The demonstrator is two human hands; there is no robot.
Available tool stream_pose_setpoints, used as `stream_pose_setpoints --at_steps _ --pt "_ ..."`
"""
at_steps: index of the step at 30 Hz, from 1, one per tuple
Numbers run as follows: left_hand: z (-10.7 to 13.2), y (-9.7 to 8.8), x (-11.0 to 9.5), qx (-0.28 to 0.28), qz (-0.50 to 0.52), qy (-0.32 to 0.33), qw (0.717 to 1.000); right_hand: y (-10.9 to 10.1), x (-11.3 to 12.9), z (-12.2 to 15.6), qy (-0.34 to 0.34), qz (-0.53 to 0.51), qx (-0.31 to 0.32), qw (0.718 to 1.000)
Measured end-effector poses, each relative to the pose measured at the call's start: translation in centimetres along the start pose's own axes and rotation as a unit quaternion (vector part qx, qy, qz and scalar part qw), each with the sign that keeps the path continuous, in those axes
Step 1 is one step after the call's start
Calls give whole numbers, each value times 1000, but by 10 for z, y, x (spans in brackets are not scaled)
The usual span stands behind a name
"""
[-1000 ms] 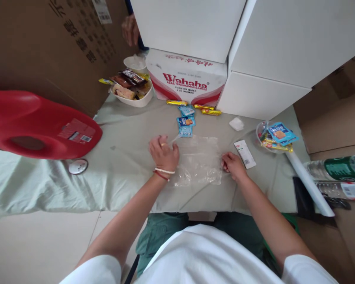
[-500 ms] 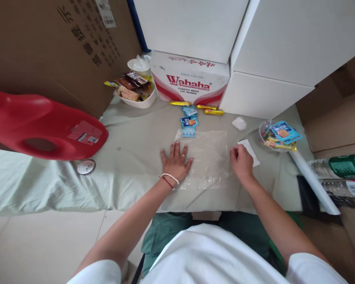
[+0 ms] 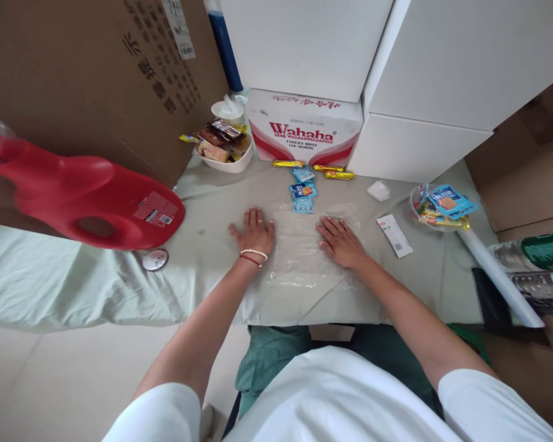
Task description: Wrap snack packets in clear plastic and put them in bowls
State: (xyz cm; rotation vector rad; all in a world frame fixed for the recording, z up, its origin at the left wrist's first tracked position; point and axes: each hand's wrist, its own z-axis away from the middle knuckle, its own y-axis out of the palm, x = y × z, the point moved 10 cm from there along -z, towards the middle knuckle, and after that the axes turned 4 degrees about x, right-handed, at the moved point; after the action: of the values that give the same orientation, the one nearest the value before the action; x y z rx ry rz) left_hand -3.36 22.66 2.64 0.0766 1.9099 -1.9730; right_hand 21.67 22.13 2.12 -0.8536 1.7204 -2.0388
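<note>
A clear plastic bag (image 3: 299, 252) lies flat and slightly wrinkled on the cloth-covered table. My left hand (image 3: 254, 236) rests flat, fingers outstretched, at the bag's left edge. On the right part of the bag my right hand (image 3: 341, 241) is laid palm down with its fingers extended. Neither hand grips anything. Just beyond the bag are several blue snack packets (image 3: 303, 191) in a column. Yellow wrapped sticks (image 3: 338, 175) lie behind them near a box. To the right of my right hand is a small white printed packet (image 3: 395, 236).
A red jug (image 3: 120, 212) lies at the left beside a round badge (image 3: 155, 259). A white bowl of snacks (image 3: 230, 161) stands back left, by a Wahaha carton (image 3: 304, 132). At right are a clear tub of snacks (image 3: 415, 205), a white roll (image 3: 502, 279) and a crumpled white piece (image 3: 378, 190).
My right hand has moved left from the bag's right edge onto the bag, and its curled fingers have opened flat. My left hand has shifted slightly outward to the bag's left edge.
</note>
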Motion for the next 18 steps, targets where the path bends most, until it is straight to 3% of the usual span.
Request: stream_pose_setpoints --at_steps 2,4,7,9,12,15,18 --pt "2 -12 2 -54 13 -11 998 0 1 0 1 -2 -2 1000" --pt "12 -16 -21 -83 22 69 994 -1 2 -1 2 3 -4 1000" --pt "28 6 -75 -3 14 285 959 0 2 -1 -2 11 -3 1000" --pt "20 21 -84 55 -3 324 944 0 3 -1 -6 9 -2 1000" --pt "-31 16 -49 49 -20 191 980 -2 3 0 -7 -6 -9 1000" --pt "-76 -13 2 -17 -20 39 999 -3 4 0 -8 -18 -20 1000" --pt "-105 -53 28 -108 -35 9 994 -4 4 0 -8 -29 -33 999"
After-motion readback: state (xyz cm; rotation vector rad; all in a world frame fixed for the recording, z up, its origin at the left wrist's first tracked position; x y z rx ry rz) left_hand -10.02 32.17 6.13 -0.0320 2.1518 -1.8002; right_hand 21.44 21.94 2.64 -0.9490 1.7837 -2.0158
